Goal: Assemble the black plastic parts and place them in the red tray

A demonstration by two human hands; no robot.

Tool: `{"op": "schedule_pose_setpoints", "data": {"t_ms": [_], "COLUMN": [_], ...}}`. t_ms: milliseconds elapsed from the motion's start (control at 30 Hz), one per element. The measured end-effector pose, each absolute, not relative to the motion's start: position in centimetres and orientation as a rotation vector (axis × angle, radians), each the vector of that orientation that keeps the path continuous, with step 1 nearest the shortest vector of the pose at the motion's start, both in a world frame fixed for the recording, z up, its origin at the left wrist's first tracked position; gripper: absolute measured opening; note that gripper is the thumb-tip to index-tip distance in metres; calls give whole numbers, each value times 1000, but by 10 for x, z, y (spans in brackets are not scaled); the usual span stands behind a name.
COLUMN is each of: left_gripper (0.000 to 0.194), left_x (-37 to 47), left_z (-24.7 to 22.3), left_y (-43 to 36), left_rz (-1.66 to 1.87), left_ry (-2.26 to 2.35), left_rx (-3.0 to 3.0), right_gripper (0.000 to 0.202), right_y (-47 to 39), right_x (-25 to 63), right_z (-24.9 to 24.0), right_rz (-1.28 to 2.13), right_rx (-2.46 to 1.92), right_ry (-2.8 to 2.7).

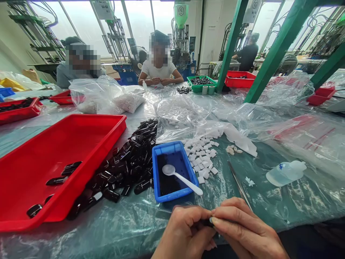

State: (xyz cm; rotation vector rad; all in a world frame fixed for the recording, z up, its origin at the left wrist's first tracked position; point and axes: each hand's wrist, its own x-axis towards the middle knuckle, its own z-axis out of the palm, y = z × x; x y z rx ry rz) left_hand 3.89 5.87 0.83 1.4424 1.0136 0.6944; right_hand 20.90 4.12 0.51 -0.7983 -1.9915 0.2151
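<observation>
My left hand point(187, 230) and my right hand point(244, 225) meet at the front edge of the table, fingers closed together around a small black plastic part point(207, 222). The fingers cover most of it. Beyond them sits a blue tray point(155, 180) with a dark layer inside, and a white plastic spoon point(185, 182) lies across it, its handle over the rim. Glossy black plastic pieces point(126, 158) are heaped to the left of the blue tray. To its right spread small white squares point(201, 158). Metal tweezers point(238, 183) lie just past my right hand.
At left stands a large red tray point(67, 133) holding several black pieces. A clear squeeze bottle point(285, 173) lies on its side at right. Plastic bags point(183, 111) cover the middle. Green posts point(280, 46) rise at right. A co-worker point(159, 66) sits across the table.
</observation>
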Motion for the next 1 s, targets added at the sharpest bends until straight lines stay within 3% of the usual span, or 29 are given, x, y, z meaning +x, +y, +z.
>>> {"op": "schedule_pose_setpoints", "data": {"t_ms": [200, 333, 433, 667, 1000], "left_gripper": [13, 25, 37, 42, 37], "left_x": [39, 35, 33, 31, 28], "left_z": [11, 14, 15, 17, 12], "left_y": [57, 59, 61, 63, 62], "left_rz": [670, 632, 637, 670, 684], "left_ry": [1041, 999, 962, 899, 858], "left_rx": [1204, 1095, 1022, 925, 899], "right_gripper": [26, 15, 31, 44, 40], "right_y": [35, 35, 43, 58, 59], "right_x": [227, 266, 287, 293, 293], "right_z": [5, -6, -18, -30, -29], "right_rz": [111, -231, -395, -332, -363], "right_rx": [-986, -1426, -1559, -1623, -1602], "right_ry": [-1960, -1803, -1820, -1877, -1877]}}
